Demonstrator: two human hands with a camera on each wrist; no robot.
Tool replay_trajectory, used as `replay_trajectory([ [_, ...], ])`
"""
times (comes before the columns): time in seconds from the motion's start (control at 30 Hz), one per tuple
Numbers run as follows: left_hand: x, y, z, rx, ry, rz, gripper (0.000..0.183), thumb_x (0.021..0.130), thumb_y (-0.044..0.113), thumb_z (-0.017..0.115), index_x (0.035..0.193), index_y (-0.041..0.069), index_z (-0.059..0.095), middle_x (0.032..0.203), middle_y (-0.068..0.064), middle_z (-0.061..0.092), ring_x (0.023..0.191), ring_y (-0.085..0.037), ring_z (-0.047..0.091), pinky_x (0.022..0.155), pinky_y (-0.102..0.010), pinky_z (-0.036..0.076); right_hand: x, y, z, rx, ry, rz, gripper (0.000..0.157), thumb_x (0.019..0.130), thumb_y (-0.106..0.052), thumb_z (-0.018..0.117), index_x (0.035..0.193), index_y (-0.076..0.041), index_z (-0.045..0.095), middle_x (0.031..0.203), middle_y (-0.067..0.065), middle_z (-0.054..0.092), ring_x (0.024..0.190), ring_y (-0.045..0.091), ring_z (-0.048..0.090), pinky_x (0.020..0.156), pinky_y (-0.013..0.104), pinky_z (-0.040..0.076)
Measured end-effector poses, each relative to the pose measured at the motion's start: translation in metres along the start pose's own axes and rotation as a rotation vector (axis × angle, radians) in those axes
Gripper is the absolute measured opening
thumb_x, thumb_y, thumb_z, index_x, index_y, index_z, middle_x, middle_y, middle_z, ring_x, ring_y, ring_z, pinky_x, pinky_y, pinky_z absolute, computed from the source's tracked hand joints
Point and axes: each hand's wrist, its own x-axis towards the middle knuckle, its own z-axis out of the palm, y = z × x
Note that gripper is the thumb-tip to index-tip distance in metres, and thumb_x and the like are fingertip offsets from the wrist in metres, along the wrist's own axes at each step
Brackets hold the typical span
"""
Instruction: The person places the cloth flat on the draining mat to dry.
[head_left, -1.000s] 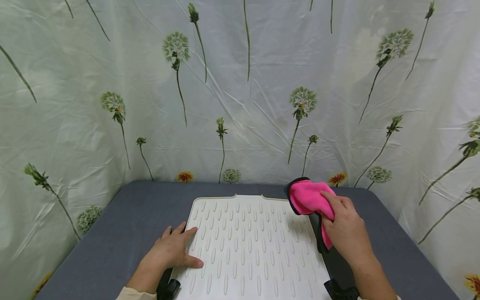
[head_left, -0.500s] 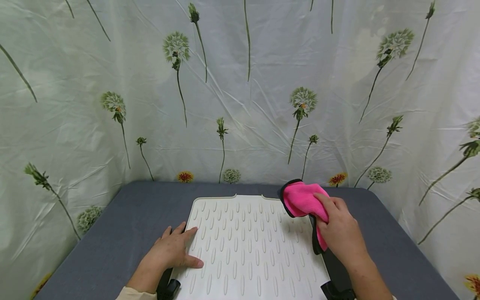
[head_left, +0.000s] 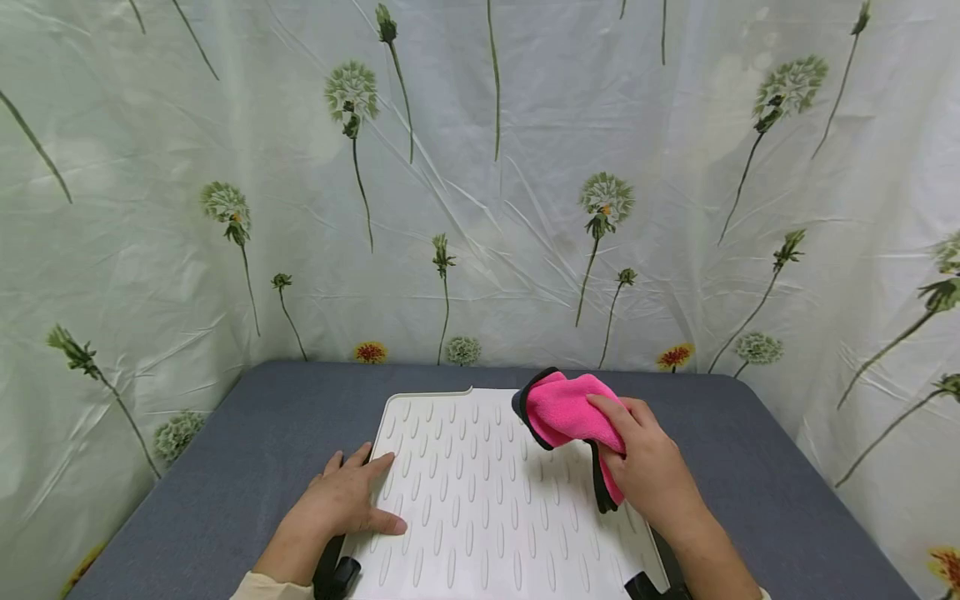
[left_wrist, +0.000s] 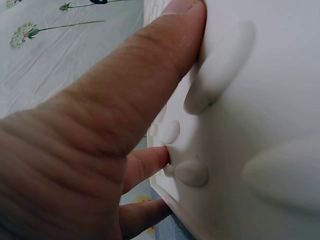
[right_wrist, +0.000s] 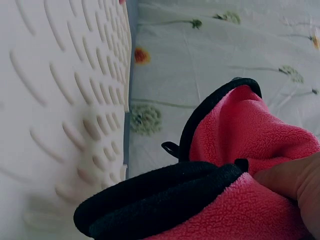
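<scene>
A white plastic board with rows of raised oval ridges lies in the middle of the table. My left hand rests with spread fingers on its left edge; in the left wrist view the thumb lies on the ridged face and other fingertips touch near the rim. Bunched in my right hand is a pink plush cloth with black edging. It hangs over the board's far right part, casting a shadow there. In the right wrist view the cloth shows folded edges and a small black loop, apart from the board's face.
Dark grey fabric covers the table. Behind it hangs a pale curtain printed with dandelions, close along the table's back and sides. Black straps sit at both wrists.
My right hand has carried the pink cloth leftward and slightly nearer, from the board's right edge to over its far right part. The left hand and the board stay in place.
</scene>
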Motion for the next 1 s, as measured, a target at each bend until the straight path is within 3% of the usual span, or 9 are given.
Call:
replay_trajectory([
  [0.3, 0.0, 0.0, 0.0, -0.002, 0.004, -0.006, 0.11, 0.061, 0.06, 0.092, 0.152, 0.017, 0.049, 0.161, -0.029, 0.033, 0.142, -0.069, 0.023, 0.104, -0.082, 0.029, -0.005, -0.022, 0.018, 0.014, -0.083, -0.023, 0.064, 0.08, -0.002, 0.083, 0.138, -0.021, 0.062, 0.125, 0.009, 0.059, 0.09, 0.027, 0.068, 0.072, 0.043, 0.062],
  [0.7, 0.001, 0.003, 0.002, 0.007, 0.005, 0.004, 0.11, 0.061, 0.061, 0.091, 0.152, 0.018, 0.05, 0.161, -0.028, 0.034, 0.142, -0.069, 0.024, 0.103, -0.082, 0.031, -0.006, -0.04, 0.042, 0.063, 0.034, -0.221, 0.061, 0.076, 0.001, 0.081, 0.132, -0.02, 0.066, 0.12, 0.004, 0.062, 0.102, 0.022, 0.07, 0.079, 0.037, 0.062],
  [1.0, -0.001, 0.002, -0.001, -0.014, -0.001, -0.012, 0.111, 0.06, 0.06, 0.092, 0.152, 0.017, 0.049, 0.162, -0.029, 0.033, 0.143, -0.068, 0.022, 0.106, -0.082, 0.028, -0.008, -0.043, 0.054, 0.053, 0.024, -0.253, 0.063, 0.075, 0.005, 0.079, 0.131, -0.021, 0.066, 0.121, 0.005, 0.062, 0.098, 0.024, 0.071, 0.078, 0.038, 0.062],
])
